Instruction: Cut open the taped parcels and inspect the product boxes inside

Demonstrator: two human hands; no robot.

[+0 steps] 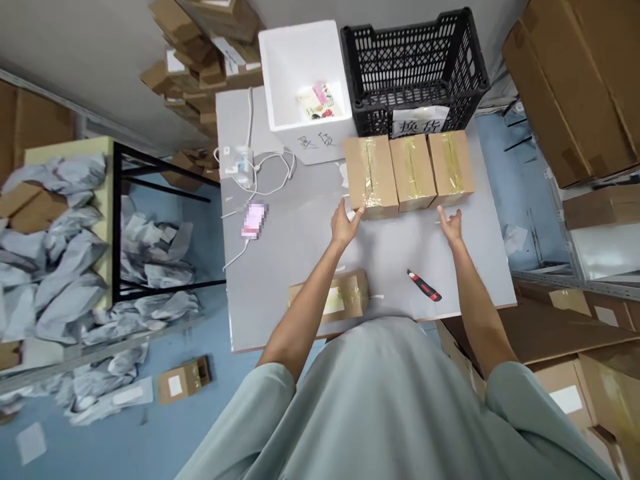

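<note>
Three taped cardboard boxes stand side by side on the grey table: a left box (371, 175), a middle box (413, 172) and a right box (451, 167). My left hand (345, 223) is at the front left corner of the left box, fingers apart, thumb close to its lower edge. Just in front of the right box is my right hand (451, 225), its fingers spread and holding nothing. A red and black utility knife (425, 285) lies between my forearms. Partly behind my left forearm, another cardboard box (355, 295) rests near the table's front edge.
Behind the boxes stand a white foam bin (307, 143) with packets inside and a black plastic crate (415, 73). A phone (255, 220), cables and a power strip (237, 165) occupy the table's left. Grey mailing bags (55, 247) fill a shelf; cartons (575, 87) crowd the right.
</note>
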